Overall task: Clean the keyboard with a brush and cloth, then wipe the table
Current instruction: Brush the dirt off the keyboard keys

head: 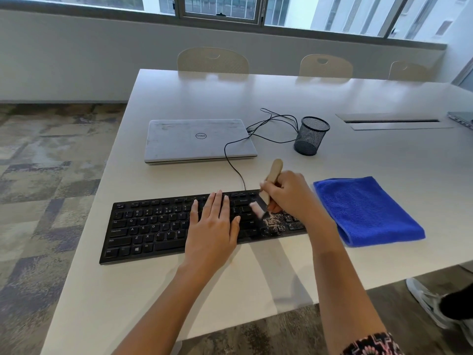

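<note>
Head view.

A: Where is the black keyboard (153, 226) found?

B: It is laid flat on the white table (332, 93), near the front edge, at six o'clock from the closed Dell laptop (199, 139). A black cable (234, 165) is run from its back edge toward twelve o'clock, past the laptop's right corner.

A: How is the left hand (215, 221) placed?

B: It is spread palm down on the middle keys, fingers straight and pointed toward twelve o'clock; nothing is gripped.

A: And the right hand (289, 196)?

B: Its fingers are curled round the wooden brush (273, 172), at three o'clock from the left hand. The handle is tilted up toward twelve o'clock, and the pale bristles are pointed down toward seven o'clock over the keys; they are blurred, so contact cannot be told.

A: Is anything seen on the keys?

B: Pale grit (277, 221) is scattered over those at the right end, just under the right hand.

A: Where is the blue microfibre cloth (366, 211) laid?

B: It is folded and set on the table at three o'clock from the keyboard, just beside its right end; whether the two touch is hidden by the right forearm.

A: What else is shown?

B: A black mesh pen cup (311, 136) is stood upright at three o'clock from the laptop, and three pale chairs (212, 60) are set along the far edge at twelve o'clock.
</note>
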A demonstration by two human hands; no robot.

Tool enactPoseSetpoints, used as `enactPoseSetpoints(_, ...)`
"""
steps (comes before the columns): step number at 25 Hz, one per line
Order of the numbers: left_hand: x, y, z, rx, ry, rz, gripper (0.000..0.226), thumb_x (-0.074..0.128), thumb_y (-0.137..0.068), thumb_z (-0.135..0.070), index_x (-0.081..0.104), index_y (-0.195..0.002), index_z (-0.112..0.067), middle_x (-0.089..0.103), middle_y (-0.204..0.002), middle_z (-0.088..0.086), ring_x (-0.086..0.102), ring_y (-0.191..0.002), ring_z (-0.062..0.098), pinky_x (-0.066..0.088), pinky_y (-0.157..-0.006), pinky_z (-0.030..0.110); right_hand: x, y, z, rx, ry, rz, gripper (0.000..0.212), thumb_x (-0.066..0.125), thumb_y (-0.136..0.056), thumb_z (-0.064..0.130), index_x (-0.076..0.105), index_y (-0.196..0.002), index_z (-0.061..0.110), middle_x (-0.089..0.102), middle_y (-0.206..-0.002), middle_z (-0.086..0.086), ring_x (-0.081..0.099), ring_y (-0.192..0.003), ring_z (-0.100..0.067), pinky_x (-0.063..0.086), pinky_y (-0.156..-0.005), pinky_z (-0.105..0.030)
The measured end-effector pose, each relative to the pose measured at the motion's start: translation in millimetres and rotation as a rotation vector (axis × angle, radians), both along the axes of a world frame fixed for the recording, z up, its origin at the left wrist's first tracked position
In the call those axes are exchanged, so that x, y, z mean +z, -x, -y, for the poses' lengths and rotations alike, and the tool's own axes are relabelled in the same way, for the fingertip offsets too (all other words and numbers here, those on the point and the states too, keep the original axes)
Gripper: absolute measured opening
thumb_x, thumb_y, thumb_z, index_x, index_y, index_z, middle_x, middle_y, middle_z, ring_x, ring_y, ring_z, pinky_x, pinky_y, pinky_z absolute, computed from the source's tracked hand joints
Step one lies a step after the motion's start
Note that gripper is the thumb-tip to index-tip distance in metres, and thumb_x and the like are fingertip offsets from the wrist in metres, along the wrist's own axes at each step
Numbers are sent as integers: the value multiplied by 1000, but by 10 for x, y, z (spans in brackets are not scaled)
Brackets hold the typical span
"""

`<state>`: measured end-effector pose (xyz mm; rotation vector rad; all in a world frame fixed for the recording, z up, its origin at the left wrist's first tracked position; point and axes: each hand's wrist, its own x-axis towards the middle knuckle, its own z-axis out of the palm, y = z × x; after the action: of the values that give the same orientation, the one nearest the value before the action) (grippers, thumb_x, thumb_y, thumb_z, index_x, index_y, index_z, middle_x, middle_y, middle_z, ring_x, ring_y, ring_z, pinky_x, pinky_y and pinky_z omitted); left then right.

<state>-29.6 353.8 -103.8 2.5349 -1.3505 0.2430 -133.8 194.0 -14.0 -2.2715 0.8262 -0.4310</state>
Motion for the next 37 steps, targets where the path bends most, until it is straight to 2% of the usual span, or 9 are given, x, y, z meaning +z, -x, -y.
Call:
enactPoseSetpoints(2,-4,1,2,2,-6,3,65,16,-99,-49,42,-146,-12,37,-154,8,31,-144,21,22,-117,53,43,66,69,-6,-24,7,25,64,-97,25,71,-82,6,73,-73,-10,73,-61,-22,63,-65,-46)
enactPoseSetpoints(6,-14,1,2,7,-4,6,65,16,-99,-49,40,-147,-13,36,-155,7,29,-145,20,21,-118,53,123,120,175,-101,67,163,18,67,-95,27,77,-102,14,75,-86,-5,72,-71,-13,62,-68,-31)
enactPoseSetpoints(10,-15,-2,-3,8,-4,8,65,16,-99,-49,42,-146,-12,37,-154,7,31,-144,21,22,-117,53,54,133,263,-102,59,179,13,72,-91,26,79,-102,21,77,-91,-2,73,-82,-16,62,-77,-41)
enactPoseSetpoints(17,3,9,1,10,1,13,65,17,-99,-49,44,-145,-12,39,-153,8,33,-143,22,23,-117,53,99,-55,230,-5,-142,182,11,77,-87,24,80,-91,14,77,-84,1,74,-81,-16,64,-72,-38)
enactPoseSetpoints(23,6,13,-1,13,-6,15,65,16,-99,-49,44,-144,-12,39,-152,7,33,-143,21,24,-117,52,128,-32,500,5,16,-41,9,73,-83,23,77,-75,19,76,-85,0,72,-78,-19,61,-78,-45)
enactPoseSetpoints(26,-2,9,2,15,-6,11,66,16,-99,-49,45,-144,-12,40,-152,7,33,-143,21,24,-116,53,223,93,653,-69,131,-157,14,73,-82,27,77,-79,14,75,-80,-2,71,-77,-17,60,-81,-42)
enactPoseSetpoints(31,-1,9,8,18,-11,12,66,16,-98,-49,45,-144,-12,39,-153,7,33,-143,20,23,-117,52,240,-7,522,-98,23,68,21,72,-91,24,76,-89,4,75,-77,-9,74,-62,-16,64,-66,-34)
enactPoseSetpoints(34,2,10,10,17,-10,16,65,17,-98,-49,45,-144,-12,39,-152,7,34,-143,20,23,-117,52,117,-111,377,-43,11,87,25,71,-93,26,76,-95,2,74,-78,-9,74,-64,-18,64,-66,-36)
enactPoseSetpoints(37,0,10,13,18,-14,14,65,16,-98,-49,44,-145,-12,38,-153,7,33,-143,20,22,-117,52,75,-82,400,1,32,12,27,69,-94,27,74,-87,1,74,-76,-10,74,-62,-20,64,-66,-40)
